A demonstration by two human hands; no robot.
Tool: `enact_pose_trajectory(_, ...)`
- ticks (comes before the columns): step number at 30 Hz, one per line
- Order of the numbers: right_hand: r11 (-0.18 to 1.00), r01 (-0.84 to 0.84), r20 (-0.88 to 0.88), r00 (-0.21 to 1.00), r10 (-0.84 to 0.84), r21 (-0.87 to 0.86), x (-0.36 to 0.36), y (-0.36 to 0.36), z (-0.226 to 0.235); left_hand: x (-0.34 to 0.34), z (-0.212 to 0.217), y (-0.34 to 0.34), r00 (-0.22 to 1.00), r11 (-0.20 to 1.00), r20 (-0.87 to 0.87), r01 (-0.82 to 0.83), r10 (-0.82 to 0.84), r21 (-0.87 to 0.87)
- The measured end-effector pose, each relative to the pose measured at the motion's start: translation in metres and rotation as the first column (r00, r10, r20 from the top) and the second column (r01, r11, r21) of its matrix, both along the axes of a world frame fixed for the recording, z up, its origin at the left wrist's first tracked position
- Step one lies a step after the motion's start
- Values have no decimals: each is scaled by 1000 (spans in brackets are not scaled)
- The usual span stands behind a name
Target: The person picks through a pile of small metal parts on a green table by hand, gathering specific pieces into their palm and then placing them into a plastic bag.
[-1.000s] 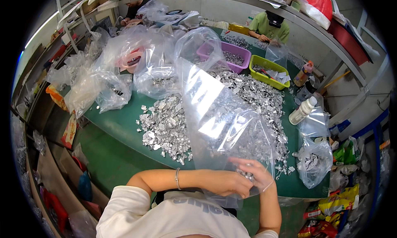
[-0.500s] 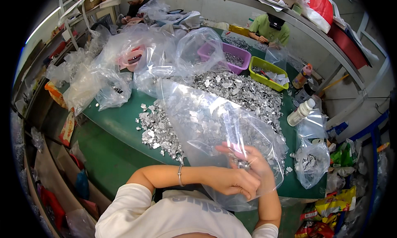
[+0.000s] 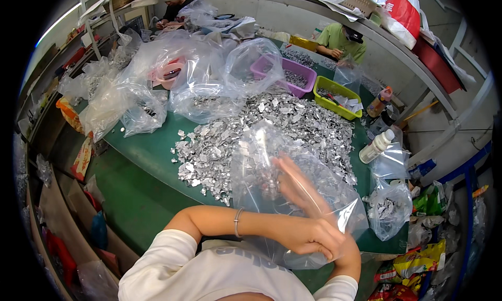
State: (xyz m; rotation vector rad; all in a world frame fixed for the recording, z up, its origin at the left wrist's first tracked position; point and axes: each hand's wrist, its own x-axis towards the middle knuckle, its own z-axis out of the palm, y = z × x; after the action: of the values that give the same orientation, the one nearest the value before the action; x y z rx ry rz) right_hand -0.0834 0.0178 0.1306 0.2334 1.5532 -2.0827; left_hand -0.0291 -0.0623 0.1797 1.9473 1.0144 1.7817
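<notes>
A large clear plastic bag (image 3: 345, 217) spreads in front of me over the near edge of the table. My left hand (image 3: 316, 238), below a bracelet on that wrist, reaches across and pinches the bag's rim by my right forearm. Inside the bag lies my right hand (image 3: 300, 186), pointing away from me with fingers stretched out. Blurred silvery pieces show just left of its fingertips, seen through the film; I cannot tell whether they lie in the bag or beneath it. Beyond and beside the bag spreads a wide heap of small silvery metal parts (image 3: 298, 118).
A purple basket (image 3: 308, 87) and a lime-green basket (image 3: 345, 112) stand behind the heap. On the right are a white bottle (image 3: 377, 146) and a small bag of parts (image 3: 389, 209). Several clear bags (image 3: 193, 60) crowd the left. Across the table, a person in green (image 3: 340, 42) handles something.
My right hand has pushed farther into the bag, and its curled fingers have straightened away from the parts they held. The bag's far end has dropped back toward me. My left hand has shifted slightly right.
</notes>
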Motion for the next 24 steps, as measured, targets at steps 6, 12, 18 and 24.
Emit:
enact_pose_trajectory(6,725,-91,-489,680,546,683,37,60,21,-18,28,-66,826,840,155,-524,542,-141)
enact_pose_trajectory(12,358,886,-891,118,439,294,124,70,30,6,6,-97,224,811,845,-477,485,-339)
enact_pose_trajectory(18,227,655,-688,716,120,721,129,91,-3,9,-7,-111,128,957,975,-252,181,-144)
enact_pose_trajectory(24,705,675,-235,665,-709,-218,116,97,3,9,-11,-123,594,669,370,-424,714,-611)
